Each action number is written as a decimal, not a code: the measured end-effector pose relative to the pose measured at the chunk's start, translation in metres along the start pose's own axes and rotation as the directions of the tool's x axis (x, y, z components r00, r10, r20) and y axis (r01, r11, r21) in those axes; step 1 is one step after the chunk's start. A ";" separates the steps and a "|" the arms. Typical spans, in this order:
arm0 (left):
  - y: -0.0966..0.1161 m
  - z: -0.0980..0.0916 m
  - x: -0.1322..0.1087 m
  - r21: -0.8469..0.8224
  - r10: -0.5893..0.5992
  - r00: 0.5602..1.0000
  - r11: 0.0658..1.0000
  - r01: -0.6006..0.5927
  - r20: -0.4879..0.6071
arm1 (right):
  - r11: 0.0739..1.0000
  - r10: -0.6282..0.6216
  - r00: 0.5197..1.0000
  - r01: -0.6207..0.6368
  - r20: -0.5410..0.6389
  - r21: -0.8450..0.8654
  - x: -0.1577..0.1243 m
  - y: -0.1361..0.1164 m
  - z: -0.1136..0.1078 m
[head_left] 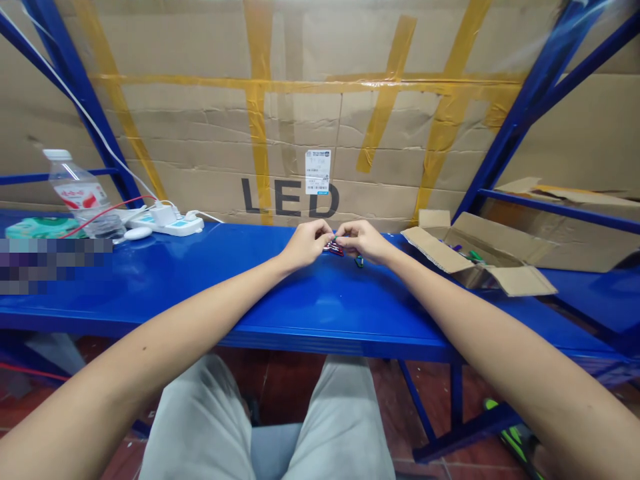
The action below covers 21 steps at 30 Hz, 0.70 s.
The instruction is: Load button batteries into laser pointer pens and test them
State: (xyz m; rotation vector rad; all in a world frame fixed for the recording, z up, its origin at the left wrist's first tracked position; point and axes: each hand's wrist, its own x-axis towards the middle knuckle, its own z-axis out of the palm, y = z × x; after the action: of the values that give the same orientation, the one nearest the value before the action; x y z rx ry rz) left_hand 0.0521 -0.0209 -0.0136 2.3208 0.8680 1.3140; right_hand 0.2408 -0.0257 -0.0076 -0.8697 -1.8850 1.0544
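Observation:
My left hand (311,244) and my right hand (364,241) meet over the far middle of the blue table, their fingertips pinched close together. A tiny green bit shows between the fingertips, too small to name. Just beneath the fingers lie several small shiny red and silver pieces (334,249). Close under my right hand is a small dark piece with a green edge (359,261). The fingers partly hide these things, so I cannot tell exactly what each hand grips.
An open cardboard box (520,277) with small coloured pieces stands at right. On the left are a plastic bottle (80,193), a power strip (183,225) with cables and a green packet (43,227). Large taped cartons (210,133) and blue posts (525,113) rise behind the table (320,313).

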 end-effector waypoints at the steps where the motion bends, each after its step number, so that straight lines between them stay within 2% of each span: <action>1: 0.002 0.000 0.000 0.023 0.023 1.000 0.999 -0.023 0.007 | 0.992 0.043 0.998 -0.048 0.051 0.116 -0.001 0.001 -0.002; 4: 0.007 0.000 -0.001 0.062 0.089 0.995 0.994 -0.092 0.042 | 0.924 0.102 0.974 -0.168 0.202 0.343 -0.001 0.004 -0.007; 10: 0.011 0.000 -0.002 0.115 0.206 0.969 0.968 -0.222 0.133 | 0.813 0.129 0.887 -0.351 0.444 0.465 0.001 0.011 -0.016; 13: 0.012 0.000 -0.002 0.142 0.213 0.965 0.962 -0.235 0.150 | 0.781 0.119 0.863 -0.387 0.491 0.491 0.001 0.013 -0.018; 21: 0.013 -0.002 -0.003 0.131 0.238 0.952 0.955 -0.265 0.195 | 0.755 0.119 0.844 -0.419 0.523 0.504 0.002 0.016 -0.019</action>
State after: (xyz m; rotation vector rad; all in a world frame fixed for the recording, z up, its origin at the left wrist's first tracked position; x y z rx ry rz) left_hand 0.0535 -0.0328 -0.0072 2.6978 0.6543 1.1440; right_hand 0.2591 -0.0107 -0.0152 -0.5437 -1.6099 2.0703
